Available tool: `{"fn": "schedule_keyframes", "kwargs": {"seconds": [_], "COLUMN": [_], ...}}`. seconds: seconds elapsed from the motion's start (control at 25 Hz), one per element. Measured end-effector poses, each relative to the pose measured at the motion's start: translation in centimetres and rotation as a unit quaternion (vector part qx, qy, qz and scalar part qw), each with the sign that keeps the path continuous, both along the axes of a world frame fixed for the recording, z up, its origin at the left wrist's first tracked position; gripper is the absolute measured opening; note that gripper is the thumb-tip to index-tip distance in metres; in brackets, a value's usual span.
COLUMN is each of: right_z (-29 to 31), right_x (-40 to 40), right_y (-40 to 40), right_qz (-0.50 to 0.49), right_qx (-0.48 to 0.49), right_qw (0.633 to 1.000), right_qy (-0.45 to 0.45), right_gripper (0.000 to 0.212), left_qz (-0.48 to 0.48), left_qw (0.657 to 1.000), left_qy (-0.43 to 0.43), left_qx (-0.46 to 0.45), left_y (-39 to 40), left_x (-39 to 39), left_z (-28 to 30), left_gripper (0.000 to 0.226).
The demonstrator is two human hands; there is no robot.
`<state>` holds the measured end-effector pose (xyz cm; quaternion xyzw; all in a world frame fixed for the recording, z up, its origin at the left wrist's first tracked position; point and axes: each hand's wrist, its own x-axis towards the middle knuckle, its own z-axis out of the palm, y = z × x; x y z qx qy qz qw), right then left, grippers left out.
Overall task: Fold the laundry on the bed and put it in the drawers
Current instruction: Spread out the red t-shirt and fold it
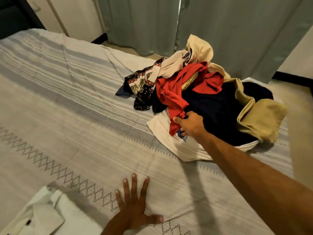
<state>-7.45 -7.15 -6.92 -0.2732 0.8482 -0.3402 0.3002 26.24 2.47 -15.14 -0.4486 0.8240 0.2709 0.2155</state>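
i see the bed (71,106) filling most of the frame, covered by a pale woven spread with grey stripes and a row of diamond stitching running from the left edge toward the bottom centre. my left hand (133,206) lies flat on the spread at the bottom centre, its fingers (134,182) straight and spread apart, holding nothing. my right hand (190,123) reaches in from the lower right to the laundry pile (203,99) in the right centre of the frame, its fingers curled into the hem of the red garment (172,99) where it lies over a navy piece (211,106). the pile also holds a white cloth (169,143) at the bottom, a tan piece (259,119) on the right, a cream one (199,48) on top and a patterned dark fabric (144,87) on its left side. a folded white shirt (39,216) lies on the bed in the lower left corner. grey-green curtains (220,22) hang across the top of the frame, with pale cabinet doors (67,14) at upper left and light floor (291,92) at right.
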Motion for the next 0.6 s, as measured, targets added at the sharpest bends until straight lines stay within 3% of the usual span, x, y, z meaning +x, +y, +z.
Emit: {"fn": "schedule_keyframes", "kwargs": {"seconds": [0.12, 0.2, 0.28, 0.36, 0.44, 0.6], "right_z": [-3.7, -2.2, -0.4, 2.3, 4.5, 5.7], "right_x": [-0.2, 0.4, 1.2, 3.0, 4.7, 8.0], "right_y": [-2.2, -2.9, -3.1, -1.1, 2.1, 13.2], "right_qz": [-0.05, -0.085, -0.069, 0.024, 0.146, 0.263], "right_qx": [-0.044, -0.074, -0.086, -0.078, -0.091, -0.073], "right_qw": [0.997, 0.994, 0.991, 0.975, 0.93, 0.879], "right_qy": [-0.037, 0.004, 0.081, 0.206, 0.324, 0.392], "right_gripper": [0.046, 0.026, 0.027, 0.03, 0.025, 0.009], "left_qz": [-0.01, -0.008, -0.01, -0.018, -0.027, -0.022], "left_qw": [0.997, 0.995, 0.996, 0.996, 0.996, 0.998], "left_qy": [-0.051, -0.064, -0.052, -0.041, -0.021, -0.003], "left_qx": [0.065, 0.073, 0.074, 0.073, 0.079, 0.061], "left_y": [-0.4, -0.5, -0.3, -0.3, -0.5, -0.2], "left_x": [-0.3, -0.5, -0.1, 0.2, 0.3, 0.4], "left_z": [0.5, 0.5, 0.3, 0.1, 0.4, 0.6], "left_gripper": [0.145, 0.146, 0.145, 0.144, 0.143, 0.143]}}
